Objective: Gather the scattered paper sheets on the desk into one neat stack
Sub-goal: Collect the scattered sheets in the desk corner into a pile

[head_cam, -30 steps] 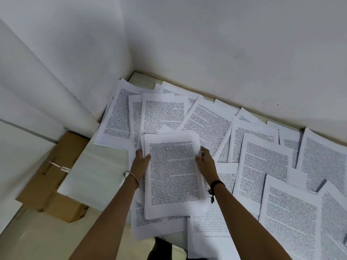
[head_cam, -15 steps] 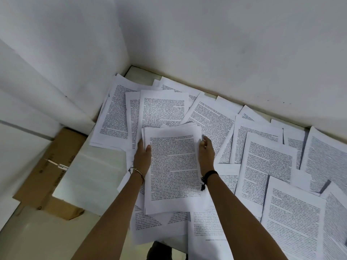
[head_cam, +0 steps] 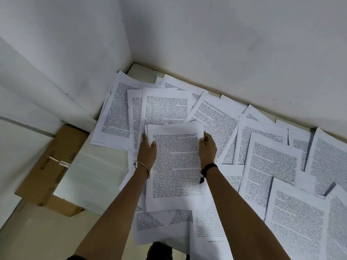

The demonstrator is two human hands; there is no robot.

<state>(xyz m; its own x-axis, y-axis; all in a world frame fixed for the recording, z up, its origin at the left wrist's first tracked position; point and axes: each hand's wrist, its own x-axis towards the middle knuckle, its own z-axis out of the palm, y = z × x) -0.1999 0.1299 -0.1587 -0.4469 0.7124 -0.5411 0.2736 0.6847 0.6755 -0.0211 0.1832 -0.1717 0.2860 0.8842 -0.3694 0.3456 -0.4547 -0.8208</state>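
Stack (head_cam: 174,166) is what we grip by both side edges, left hand (head_cam: 147,152) and right hand (head_cam: 207,151), apparently to square it.

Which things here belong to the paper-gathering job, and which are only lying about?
Job: stack, held by left hand and right hand; scattered sheets; desk.
Lying about: cardboard box beside the desk; wall.
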